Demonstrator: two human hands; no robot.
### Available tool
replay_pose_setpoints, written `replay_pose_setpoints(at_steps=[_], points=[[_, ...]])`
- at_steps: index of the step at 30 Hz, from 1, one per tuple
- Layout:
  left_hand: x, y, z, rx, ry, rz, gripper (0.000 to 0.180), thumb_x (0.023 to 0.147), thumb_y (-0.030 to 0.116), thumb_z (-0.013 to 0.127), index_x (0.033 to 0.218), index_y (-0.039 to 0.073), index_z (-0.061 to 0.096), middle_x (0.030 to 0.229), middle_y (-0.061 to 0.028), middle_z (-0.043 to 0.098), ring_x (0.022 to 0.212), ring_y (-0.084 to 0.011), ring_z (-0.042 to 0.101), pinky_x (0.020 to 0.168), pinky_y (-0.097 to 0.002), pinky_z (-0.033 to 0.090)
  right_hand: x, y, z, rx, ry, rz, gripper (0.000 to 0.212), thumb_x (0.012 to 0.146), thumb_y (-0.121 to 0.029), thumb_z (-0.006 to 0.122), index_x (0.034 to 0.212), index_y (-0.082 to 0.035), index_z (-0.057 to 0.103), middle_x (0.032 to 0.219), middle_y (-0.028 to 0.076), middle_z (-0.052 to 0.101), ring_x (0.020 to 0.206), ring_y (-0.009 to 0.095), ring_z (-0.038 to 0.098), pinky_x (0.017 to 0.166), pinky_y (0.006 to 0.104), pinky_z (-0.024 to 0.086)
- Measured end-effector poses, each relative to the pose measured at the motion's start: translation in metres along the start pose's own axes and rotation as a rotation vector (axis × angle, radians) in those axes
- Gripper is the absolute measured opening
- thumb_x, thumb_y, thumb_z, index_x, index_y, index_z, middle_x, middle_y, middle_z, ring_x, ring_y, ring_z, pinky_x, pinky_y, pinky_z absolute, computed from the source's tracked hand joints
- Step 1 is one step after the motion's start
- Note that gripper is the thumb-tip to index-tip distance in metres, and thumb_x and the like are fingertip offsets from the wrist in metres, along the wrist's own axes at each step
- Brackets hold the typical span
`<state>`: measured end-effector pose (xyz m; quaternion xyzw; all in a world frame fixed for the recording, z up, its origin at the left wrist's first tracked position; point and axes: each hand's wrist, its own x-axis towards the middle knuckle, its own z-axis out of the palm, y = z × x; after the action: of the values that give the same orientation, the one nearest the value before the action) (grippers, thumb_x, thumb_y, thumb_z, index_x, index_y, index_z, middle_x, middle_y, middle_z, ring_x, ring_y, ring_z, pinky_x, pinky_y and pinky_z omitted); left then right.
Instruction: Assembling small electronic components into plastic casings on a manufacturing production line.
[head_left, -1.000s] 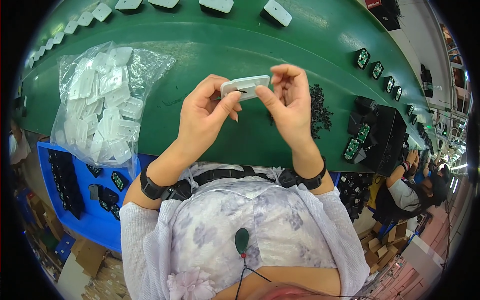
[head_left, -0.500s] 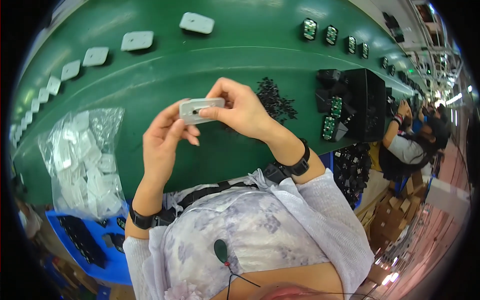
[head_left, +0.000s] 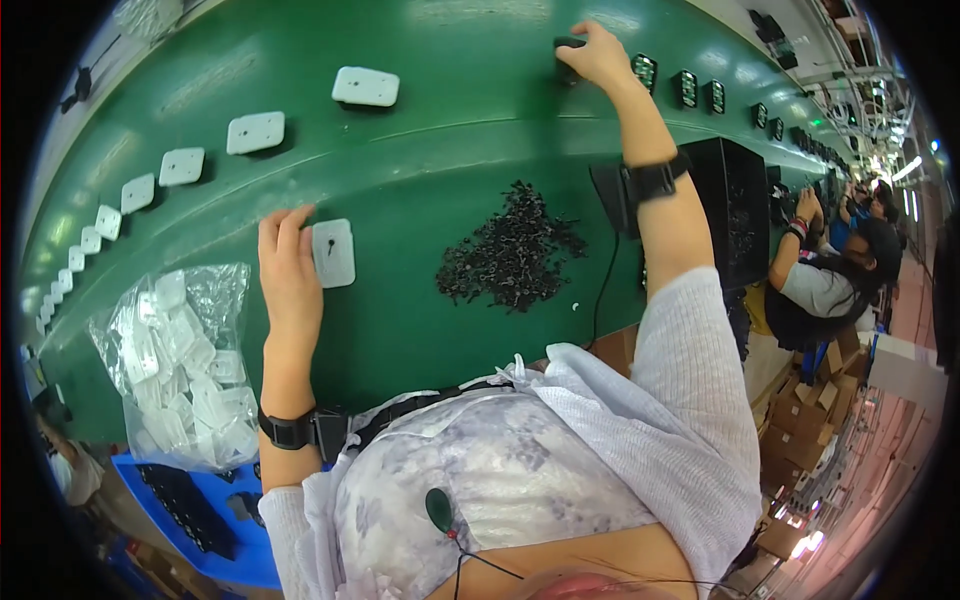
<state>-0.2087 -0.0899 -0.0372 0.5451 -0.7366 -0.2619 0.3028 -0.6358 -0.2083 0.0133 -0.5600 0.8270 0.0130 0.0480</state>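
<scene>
Far out at the back of the green table, my right hand [head_left: 603, 62] grips a black plastic housing [head_left: 569, 60] between thumb and fingers. The housing stands at the near end of a row of similar black housings with green circuit boards [head_left: 645, 73]. My left hand [head_left: 290, 262] rests on the table with its fingers stretched out, against the edge of a white plastic cover [head_left: 340, 256]. That cover lies flat and has a small black part at its middle. Between my arms spreads a heap of small black parts [head_left: 510, 250].
White covers [head_left: 256, 132] form a curved row at the back left. A clear bag of white covers [head_left: 190, 370] lies at left, above a blue tray [head_left: 235, 562]. A black box [head_left: 725, 205] stands beyond my right arm. A co-worker [head_left: 835, 285] sits further right.
The white cover has gone from both hands down onto the table beside my left hand. My right hand has reached far forward and right and taken hold of a black housing.
</scene>
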Motion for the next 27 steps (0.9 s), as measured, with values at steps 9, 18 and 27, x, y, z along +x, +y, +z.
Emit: replay_pose_setpoints(at_steps=[9, 18, 27], points=[[-0.028, 0.006, 0.009, 0.215, 0.085, 0.282, 0.055, 0.070, 0.006, 0.072, 0.121, 0.004, 0.052, 0.114, -0.0131, 0.056, 0.107, -0.0329, 0.051, 0.087, -0.0423, 0.041, -0.150, -0.098, 0.047, 0.868, -0.028, -0.556, 0.043, 0.076, -0.006, 0.071, 0.115, -0.003, 0.054, 0.108, 0.009, 0.061, 0.104, 0.021, 0.057, 0.095, 0.0317, 0.043], [-0.036, 0.003, 0.007, -0.099, 0.175, 0.253, 0.052, 0.074, -0.008, 0.058, 0.124, 0.006, 0.054, 0.126, -0.0096, 0.056, 0.114, -0.0304, 0.053, 0.093, -0.0382, 0.043, -0.206, -0.145, 0.035, 0.738, 0.051, -0.976, 0.040, 0.075, 0.000, 0.069, 0.114, -0.005, 0.061, 0.115, 0.011, 0.062, 0.107, 0.028, 0.058, 0.092, 0.0358, 0.047], [-0.041, -0.006, 0.007, 0.072, 0.086, 0.274, 0.050, 0.080, -0.008, 0.045, 0.127, 0.009, 0.056, 0.132, -0.0064, 0.055, 0.121, -0.0263, 0.052, 0.095, -0.0367, 0.042, -0.206, -0.162, 0.051, 0.649, 0.005, -1.037, 0.039, 0.075, -0.001, 0.068, 0.113, -0.005, 0.061, 0.115, 0.010, 0.062, 0.104, 0.028, 0.059, 0.088, 0.0357, 0.049]])
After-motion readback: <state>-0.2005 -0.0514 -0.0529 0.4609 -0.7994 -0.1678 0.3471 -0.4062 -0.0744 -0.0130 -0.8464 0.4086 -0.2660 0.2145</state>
